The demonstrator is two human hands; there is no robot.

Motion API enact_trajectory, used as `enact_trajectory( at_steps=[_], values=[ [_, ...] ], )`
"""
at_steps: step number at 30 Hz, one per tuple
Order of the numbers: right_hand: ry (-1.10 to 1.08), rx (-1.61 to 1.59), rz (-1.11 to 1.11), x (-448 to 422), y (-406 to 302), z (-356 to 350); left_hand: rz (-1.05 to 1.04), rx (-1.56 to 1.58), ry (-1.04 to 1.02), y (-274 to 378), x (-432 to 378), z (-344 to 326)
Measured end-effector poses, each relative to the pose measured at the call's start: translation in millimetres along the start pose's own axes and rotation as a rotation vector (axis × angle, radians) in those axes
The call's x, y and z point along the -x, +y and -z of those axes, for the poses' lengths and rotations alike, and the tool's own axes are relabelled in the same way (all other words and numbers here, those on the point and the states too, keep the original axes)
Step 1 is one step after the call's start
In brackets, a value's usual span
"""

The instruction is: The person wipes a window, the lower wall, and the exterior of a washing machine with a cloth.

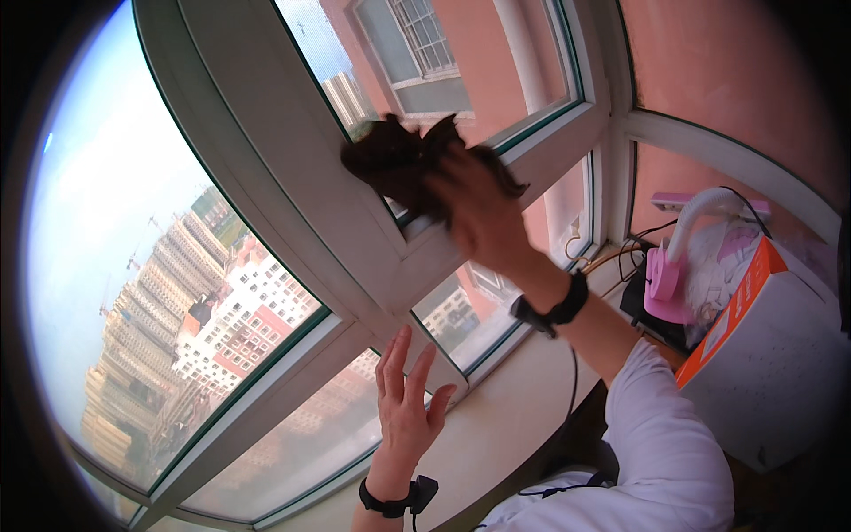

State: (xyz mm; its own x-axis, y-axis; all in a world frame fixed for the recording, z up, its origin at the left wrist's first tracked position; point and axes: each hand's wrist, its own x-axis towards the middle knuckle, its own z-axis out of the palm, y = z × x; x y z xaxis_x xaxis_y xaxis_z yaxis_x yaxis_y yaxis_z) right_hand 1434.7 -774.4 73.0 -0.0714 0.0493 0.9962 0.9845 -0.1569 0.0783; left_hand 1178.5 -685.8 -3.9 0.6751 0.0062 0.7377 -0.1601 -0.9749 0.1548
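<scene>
My right hand [482, 213] presses a crumpled dark brown cloth [399, 156] against the lower corner of a white-framed window sash [412, 256]. Fingers and cloth look blurred, and the cloth hides part of the glass behind it. Lower down, my left hand [407, 405] is raised with its fingers apart and nothing in it, in front of the lower frame and a small pane. Each wrist wears a black band with a small device and a cable.
Below the panes runs a pale curved windowsill [512, 415]. On the right stand a white and orange box [764, 346], a pink device with a ribbed white hose [691, 219], and loose black cables [625, 259]. A large pane [133, 219] on the left looks out on tall buildings.
</scene>
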Motion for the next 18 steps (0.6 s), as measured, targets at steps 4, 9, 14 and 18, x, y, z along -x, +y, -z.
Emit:
enact_trajectory(
  at_steps=[4,9,14,18],
  values=[
    [0.232,0.174,-0.166,3.5,128.7,18.2,-0.023,-0.033,0.014,-1.1,-10.0,7.5],
    [0.229,0.162,-0.839,-12.3,206.1,48.1,-0.056,-0.043,0.038,-3.0,-22.8,20.3],
    [0.317,0.125,-0.581,-94.4,203.5,21.1,-0.134,-0.067,0.036,3.5,-52.9,29.3],
    [0.368,-0.048,-0.068,-177.3,156.9,0.7,-0.176,-0.025,0.042,9.6,-65.0,21.3]
  ],
)
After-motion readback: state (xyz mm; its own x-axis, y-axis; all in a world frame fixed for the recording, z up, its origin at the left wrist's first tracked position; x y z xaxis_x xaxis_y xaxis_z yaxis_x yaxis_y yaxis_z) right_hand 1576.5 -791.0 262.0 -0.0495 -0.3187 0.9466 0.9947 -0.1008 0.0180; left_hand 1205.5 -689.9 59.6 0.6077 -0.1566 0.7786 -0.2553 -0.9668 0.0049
